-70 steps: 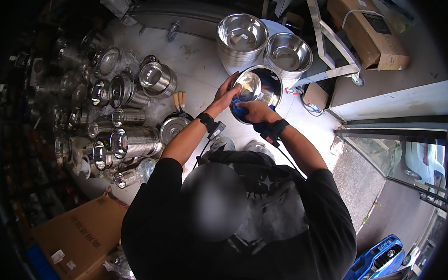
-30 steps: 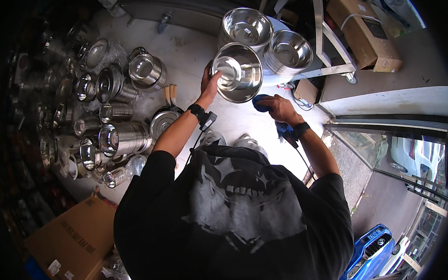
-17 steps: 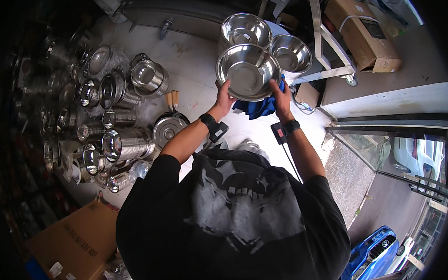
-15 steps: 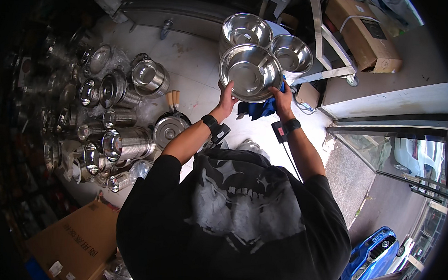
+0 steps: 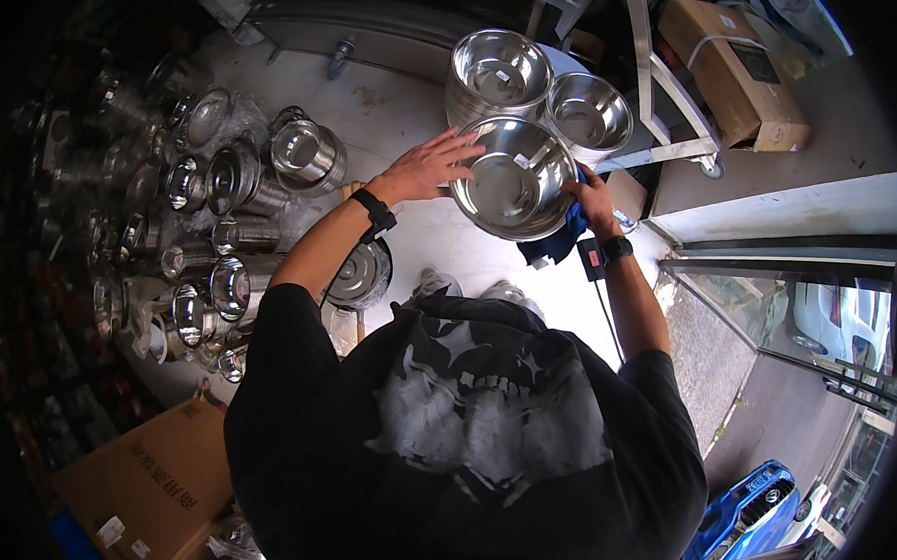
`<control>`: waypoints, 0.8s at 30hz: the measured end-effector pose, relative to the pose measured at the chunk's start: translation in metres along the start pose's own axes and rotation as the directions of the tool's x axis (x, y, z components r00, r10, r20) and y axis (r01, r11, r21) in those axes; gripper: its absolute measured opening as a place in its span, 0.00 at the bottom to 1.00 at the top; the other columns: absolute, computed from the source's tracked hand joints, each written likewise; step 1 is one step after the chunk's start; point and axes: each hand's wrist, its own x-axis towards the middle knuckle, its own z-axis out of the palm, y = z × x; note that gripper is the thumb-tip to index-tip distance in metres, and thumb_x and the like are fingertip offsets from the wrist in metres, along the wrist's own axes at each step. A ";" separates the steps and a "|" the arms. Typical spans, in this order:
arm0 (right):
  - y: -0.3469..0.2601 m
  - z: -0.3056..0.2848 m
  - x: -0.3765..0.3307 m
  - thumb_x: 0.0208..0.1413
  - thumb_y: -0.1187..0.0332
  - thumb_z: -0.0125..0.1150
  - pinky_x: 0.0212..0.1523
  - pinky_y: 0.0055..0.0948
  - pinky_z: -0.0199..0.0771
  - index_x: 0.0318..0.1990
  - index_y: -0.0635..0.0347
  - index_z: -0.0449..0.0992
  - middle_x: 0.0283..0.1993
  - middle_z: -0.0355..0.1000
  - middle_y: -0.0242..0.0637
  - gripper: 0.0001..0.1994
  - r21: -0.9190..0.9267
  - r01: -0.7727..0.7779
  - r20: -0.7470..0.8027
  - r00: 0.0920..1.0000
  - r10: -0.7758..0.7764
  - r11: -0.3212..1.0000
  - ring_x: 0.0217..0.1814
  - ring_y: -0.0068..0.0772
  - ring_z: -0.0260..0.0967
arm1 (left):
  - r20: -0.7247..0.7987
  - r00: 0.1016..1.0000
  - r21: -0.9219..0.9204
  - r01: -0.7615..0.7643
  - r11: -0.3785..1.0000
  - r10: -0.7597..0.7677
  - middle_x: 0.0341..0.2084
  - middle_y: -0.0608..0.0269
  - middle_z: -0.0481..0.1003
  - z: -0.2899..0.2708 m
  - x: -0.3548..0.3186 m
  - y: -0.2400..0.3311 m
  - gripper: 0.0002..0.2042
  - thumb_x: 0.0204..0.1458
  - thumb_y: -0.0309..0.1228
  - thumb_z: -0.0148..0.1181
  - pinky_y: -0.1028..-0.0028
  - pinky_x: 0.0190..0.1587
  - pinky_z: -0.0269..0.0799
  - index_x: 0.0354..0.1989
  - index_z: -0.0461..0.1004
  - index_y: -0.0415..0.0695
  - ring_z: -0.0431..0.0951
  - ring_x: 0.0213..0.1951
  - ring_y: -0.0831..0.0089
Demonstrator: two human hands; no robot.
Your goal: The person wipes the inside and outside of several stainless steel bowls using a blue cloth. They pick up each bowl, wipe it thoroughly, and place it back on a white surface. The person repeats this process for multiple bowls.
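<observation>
Person is holding a steel bowl (image 5: 513, 180) out in front of the chest, tilted so the open side is facing up toward the head. It's a wide, round, polished bowl with a rolled rim; the inside is catching bright reflections and carrying a small pale sticker near the upper right wall.

Left hand (image 5: 428, 165) is sitting flat with fingers spread, fingertips touching the bowl's left rim, not wrapped around it. Right hand (image 5: 590, 198) is gripping the right rim together with a blue cloth (image 5: 560, 240), which is bunching under the bowl and hanging below it. Both wrists are wearing dark bands.

The bowl is hovering just in front of two stacks of similar bowls: a taller stack (image 5: 498, 74) and a lower one (image 5: 588, 111) beside it, both just behind the held bowl.

Hard to read: the right hand's fingers are mostly hidden behind the bowl and cloth, so exact grip isn't clear. The bowl's underside isn't showing. Steel pots (image 5: 220, 230) on the floor to the left are fading into dark shadow near the frame edge. A cardboard box (image 5: 149, 487) at lower left is being cut off by the rim.
</observation>
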 end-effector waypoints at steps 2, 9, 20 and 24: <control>-0.001 0.005 -0.002 0.45 0.76 0.63 0.43 0.23 0.72 0.62 0.61 0.72 0.43 0.77 0.35 0.31 0.025 0.022 0.039 0.999 -0.023 0.999 0.40 0.25 0.71 | -0.033 0.990 -0.041 -0.139 0.989 0.138 0.44 0.71 0.77 0.003 0.003 -0.002 0.08 0.35 0.22 0.67 0.57 0.72 0.56 0.25 0.76 0.47 0.68 0.63 0.65; 0.004 0.003 0.003 0.64 0.61 0.62 0.57 0.25 0.70 0.64 0.63 0.68 0.57 0.74 0.40 0.25 0.413 0.113 -0.028 0.993 -0.112 0.904 0.55 0.27 0.72 | -0.069 0.991 -0.120 -0.123 0.985 0.115 0.25 0.66 0.76 0.010 0.008 0.010 0.09 0.36 0.26 0.70 0.60 0.64 0.65 0.26 0.75 0.46 0.76 0.40 0.65; -0.039 0.030 -0.023 0.55 0.67 0.70 0.60 0.27 0.68 0.64 0.68 0.66 0.58 0.71 0.43 0.31 0.284 0.354 -0.275 0.920 -0.278 0.891 0.57 0.30 0.69 | -0.153 0.899 -0.292 0.355 0.888 -0.409 0.22 0.61 0.77 0.013 0.048 0.025 0.13 0.44 0.36 0.71 0.64 0.37 0.72 0.25 0.73 0.42 0.77 0.29 0.58; -0.055 0.052 -0.035 0.51 0.66 0.71 0.69 0.35 0.59 0.65 0.65 0.67 0.70 0.60 0.49 0.34 -0.116 0.523 -0.318 0.785 -0.531 0.844 0.70 0.43 0.60 | -0.129 0.826 -0.376 0.471 0.798 -0.549 0.25 0.61 0.80 0.012 0.071 0.030 0.13 0.45 0.39 0.70 0.63 0.34 0.73 0.30 0.76 0.43 0.80 0.29 0.57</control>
